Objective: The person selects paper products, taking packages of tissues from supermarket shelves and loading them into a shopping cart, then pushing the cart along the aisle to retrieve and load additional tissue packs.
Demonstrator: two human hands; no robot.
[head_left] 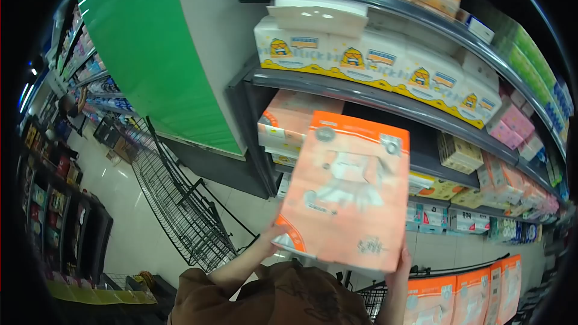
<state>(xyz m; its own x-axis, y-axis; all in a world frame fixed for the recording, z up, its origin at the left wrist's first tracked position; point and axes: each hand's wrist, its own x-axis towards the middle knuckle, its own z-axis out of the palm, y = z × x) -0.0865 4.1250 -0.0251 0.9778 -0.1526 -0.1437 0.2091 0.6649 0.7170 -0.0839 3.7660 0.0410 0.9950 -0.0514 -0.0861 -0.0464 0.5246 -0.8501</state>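
Gripped between left hand point(277, 236) and right hand point(401, 265), both partly hidden, orange package point(350, 195), slightly blurred

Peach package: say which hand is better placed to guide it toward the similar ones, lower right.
Probably the right hand: it holds the peach package at the corner nearest the similar packages; the left hand is farther.

shop, supermarket type: long shelves point(355, 90) stacked with packaged paper goods point(373, 63), more stocked racks point(57, 204) across a tiled aisle point(129, 198), wire shopping cart point(174, 198) standing on the floor, green panel point(150, 54) at the shelf end.
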